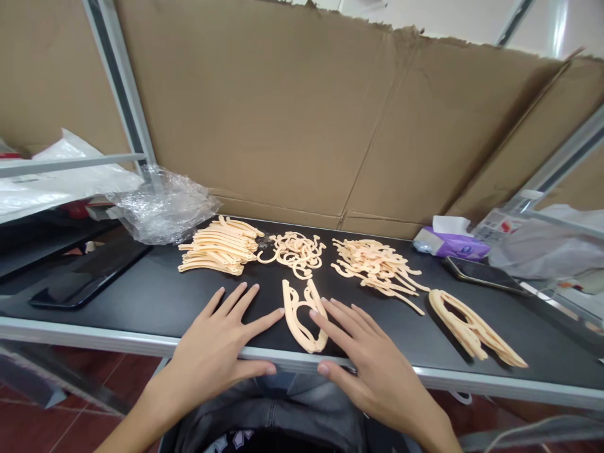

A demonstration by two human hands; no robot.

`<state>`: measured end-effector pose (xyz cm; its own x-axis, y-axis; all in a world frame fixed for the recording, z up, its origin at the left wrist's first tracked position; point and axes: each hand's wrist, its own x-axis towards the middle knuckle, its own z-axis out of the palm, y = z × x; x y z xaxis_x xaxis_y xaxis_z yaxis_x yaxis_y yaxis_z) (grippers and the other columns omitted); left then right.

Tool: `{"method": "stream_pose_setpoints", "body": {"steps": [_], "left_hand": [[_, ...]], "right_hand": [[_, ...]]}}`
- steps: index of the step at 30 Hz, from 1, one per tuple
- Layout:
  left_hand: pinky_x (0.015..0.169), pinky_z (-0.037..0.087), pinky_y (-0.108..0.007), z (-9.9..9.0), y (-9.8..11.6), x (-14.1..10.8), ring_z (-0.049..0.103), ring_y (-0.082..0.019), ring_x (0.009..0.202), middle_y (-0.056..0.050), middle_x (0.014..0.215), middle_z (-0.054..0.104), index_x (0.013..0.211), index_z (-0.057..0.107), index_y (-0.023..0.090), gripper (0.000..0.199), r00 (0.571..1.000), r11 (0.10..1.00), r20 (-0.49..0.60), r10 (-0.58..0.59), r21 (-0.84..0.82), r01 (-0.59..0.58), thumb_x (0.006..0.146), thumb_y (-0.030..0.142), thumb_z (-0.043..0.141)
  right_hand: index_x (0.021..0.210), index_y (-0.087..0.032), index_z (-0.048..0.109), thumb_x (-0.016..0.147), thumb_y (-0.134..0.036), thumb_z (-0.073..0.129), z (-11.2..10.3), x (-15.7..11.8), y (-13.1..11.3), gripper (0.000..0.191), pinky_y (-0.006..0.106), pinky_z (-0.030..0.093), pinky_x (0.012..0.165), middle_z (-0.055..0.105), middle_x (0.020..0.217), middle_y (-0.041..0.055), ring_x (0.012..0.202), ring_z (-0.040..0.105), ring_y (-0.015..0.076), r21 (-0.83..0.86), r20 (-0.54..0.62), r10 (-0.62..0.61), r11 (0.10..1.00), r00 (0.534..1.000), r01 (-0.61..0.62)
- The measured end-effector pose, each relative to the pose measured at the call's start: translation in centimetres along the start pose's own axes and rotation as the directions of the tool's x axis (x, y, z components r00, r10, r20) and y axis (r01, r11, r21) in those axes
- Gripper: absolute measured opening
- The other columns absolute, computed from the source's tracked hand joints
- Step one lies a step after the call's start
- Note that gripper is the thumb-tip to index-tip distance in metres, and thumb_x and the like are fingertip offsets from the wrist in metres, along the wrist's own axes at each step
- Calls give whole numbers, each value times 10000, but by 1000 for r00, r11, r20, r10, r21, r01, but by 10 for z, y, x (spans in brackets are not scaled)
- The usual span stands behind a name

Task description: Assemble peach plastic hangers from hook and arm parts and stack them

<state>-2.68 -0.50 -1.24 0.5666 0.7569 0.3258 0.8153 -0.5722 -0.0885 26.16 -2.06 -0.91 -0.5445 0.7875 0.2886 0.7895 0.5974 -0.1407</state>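
Observation:
A peach plastic piece (296, 326), made of curved arms folded into a U shape, lies at the table's front edge between my hands. My left hand (219, 343) rests with fingers spread, its index fingertip touching the piece's left side. On the other side my right hand (361, 343) lies spread, index fingertip at the piece's right arm. Neither hand grips anything. Behind are a stack of curved strips (219, 246) at left, a heap of small hooks (298, 250) in the middle and a pile of shaped arms (375, 264) at right.
Several folded peach pieces (472, 327) lie stacked at the right. Behind them are a phone (484, 274) and a purple tissue pack (455, 242). A dark flat device (89, 270) and clear plastic wrap (163, 204) sit at left. Cardboard (283, 113) stands along the back.

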Motion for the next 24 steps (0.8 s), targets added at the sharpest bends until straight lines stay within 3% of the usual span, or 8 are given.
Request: {"method": "stream_pose_setpoints", "body": {"steps": [5,9,13,17,20,22,24], "left_hand": [[1063,382,-633,-1,0,0,441,-416,1383,-104,1538,454,1484,354,496,774,1000,1000,20,10,8,-10,790,789,535],[1054,388,-646,0,0,0,434,-429,1386,-114,1543,445,1488,348,492,776,999,1000,31,11,6,-11,795,794,520],[1063,382,-643,1,-1,0,425,-428,1392,-107,1565,412,1496,337,486,773,1000,1000,23,16,-3,-16,806,778,528],[1062,378,-646,2,-2,-1,424,-430,1391,-105,1571,402,1515,295,476,791,1000,1000,14,25,1,-25,818,767,529],[1051,390,-641,2,-3,-1,435,-430,1382,-108,1557,424,1517,298,467,805,1000,999,8,27,22,-27,812,776,529],[1053,399,-624,3,-4,-1,450,-419,1374,-100,1548,439,1518,299,465,815,1000,999,-2,29,44,-29,805,775,544],[1066,400,-601,4,-4,-1,458,-402,1371,-85,1545,447,1525,287,457,834,999,998,-14,32,63,-31,800,774,554]], "right_hand": [[1395,-235,575,891,-575,597,13,4,-13,609,617,405,1092,504,1498,132,1366,464,369,-64,-111,41,997,993,-48],[1218,-196,689,912,-507,602,20,6,-17,445,584,461,1038,660,1311,137,1262,554,353,-26,-255,85,995,963,-95],[1196,-234,697,941,-398,576,11,1,-8,327,537,487,1020,681,1274,106,1216,591,311,81,-279,104,993,955,-84],[1214,-299,695,977,-328,517,-1,-9,21,298,529,473,1048,663,1319,54,1270,554,290,118,-245,118,989,962,-91],[1135,-267,731,979,-268,481,-1,-11,36,295,572,445,1049,675,1276,86,1230,568,311,36,-426,207,976,880,-213],[1133,-243,729,978,-257,478,3,-7,33,296,552,469,1012,691,1211,106,1166,595,302,24,-489,207,974,847,-224],[1171,-225,711,985,-261,482,8,-1,20,297,505,503,962,695,1174,113,1117,608,280,34,-462,159,986,873,-162]]}}
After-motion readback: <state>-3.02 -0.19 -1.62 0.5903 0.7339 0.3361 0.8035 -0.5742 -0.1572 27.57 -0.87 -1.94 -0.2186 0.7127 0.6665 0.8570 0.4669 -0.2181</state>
